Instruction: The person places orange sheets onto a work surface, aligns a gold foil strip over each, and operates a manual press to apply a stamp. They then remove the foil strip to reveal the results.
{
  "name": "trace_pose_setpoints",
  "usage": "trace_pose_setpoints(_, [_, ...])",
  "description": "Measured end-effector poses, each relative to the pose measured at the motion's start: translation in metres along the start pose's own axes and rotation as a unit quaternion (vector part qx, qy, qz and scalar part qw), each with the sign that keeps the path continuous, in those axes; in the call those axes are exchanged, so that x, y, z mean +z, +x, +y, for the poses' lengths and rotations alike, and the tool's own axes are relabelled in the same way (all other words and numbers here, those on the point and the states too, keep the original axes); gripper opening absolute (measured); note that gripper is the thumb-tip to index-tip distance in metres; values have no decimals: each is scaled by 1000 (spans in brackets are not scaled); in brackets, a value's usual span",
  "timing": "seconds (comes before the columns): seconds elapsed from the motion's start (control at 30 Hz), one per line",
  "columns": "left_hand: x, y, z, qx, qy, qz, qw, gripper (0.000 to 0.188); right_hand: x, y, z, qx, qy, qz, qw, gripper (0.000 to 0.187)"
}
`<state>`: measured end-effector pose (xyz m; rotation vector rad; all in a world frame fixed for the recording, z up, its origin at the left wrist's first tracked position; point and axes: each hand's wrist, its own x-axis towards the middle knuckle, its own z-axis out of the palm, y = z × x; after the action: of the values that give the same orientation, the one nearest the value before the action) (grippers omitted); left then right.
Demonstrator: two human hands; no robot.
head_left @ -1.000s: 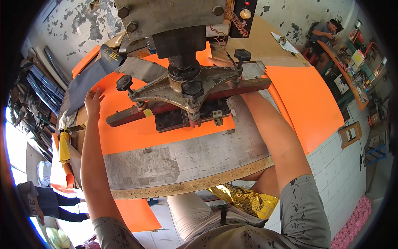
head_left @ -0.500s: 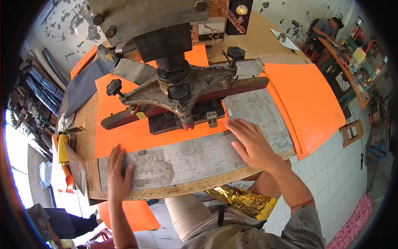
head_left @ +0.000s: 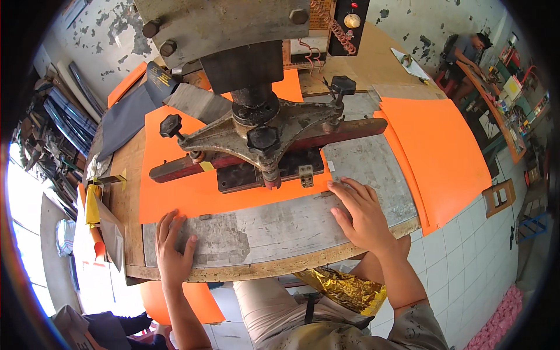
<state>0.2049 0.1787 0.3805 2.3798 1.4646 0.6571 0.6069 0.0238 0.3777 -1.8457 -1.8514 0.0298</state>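
Note:
A large orange sheet [head_left: 169,195] lies on the grey metal plate [head_left: 280,236], under the head of a heavy press [head_left: 271,131]. Part of it is hidden by the press's star-shaped bracket, its long bar and a dark block [head_left: 238,178] below. My left hand [head_left: 175,249] rests on the plate with fingers apart, the fingertips at the sheet's near left edge. Over the plate on the right, my right hand [head_left: 366,220] has its fingers stretched out, the tips touching or close to the sheet's near right corner. Neither hand grasps anything.
Several orange sheets [head_left: 443,160] are stacked on the right, overhanging the table. Dark grey material [head_left: 123,119] lies at the far left, a yellow roll [head_left: 92,204] nearer. Gold foil [head_left: 341,286] hangs by my lap. Another person [head_left: 466,58] sits at a bench far right.
The whole view has shifted slightly, so everything appears a little lower and to the right. Both hands stay at nearly the same places on the sheet's near edge. Someone at the lower left has moved.

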Motion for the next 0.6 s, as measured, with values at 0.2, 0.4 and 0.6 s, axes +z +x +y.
trace_pose_setpoints(0.2, [1, 1, -5, 23, 30, 5, 999, 48, 3, 1, 2, -4, -22, 3, 1000, 48])
trace_pose_setpoints(0.4, [2, 5, 1, 16, 34, 21, 999, 50, 0, 2, -1, -1, -24, -3, 1000, 48])
trace_pose_setpoints(0.6, [-1, 8, -1, 48, 49, -44, 997, 48, 4, 4, 1, -12, -17, -2, 1000, 49])
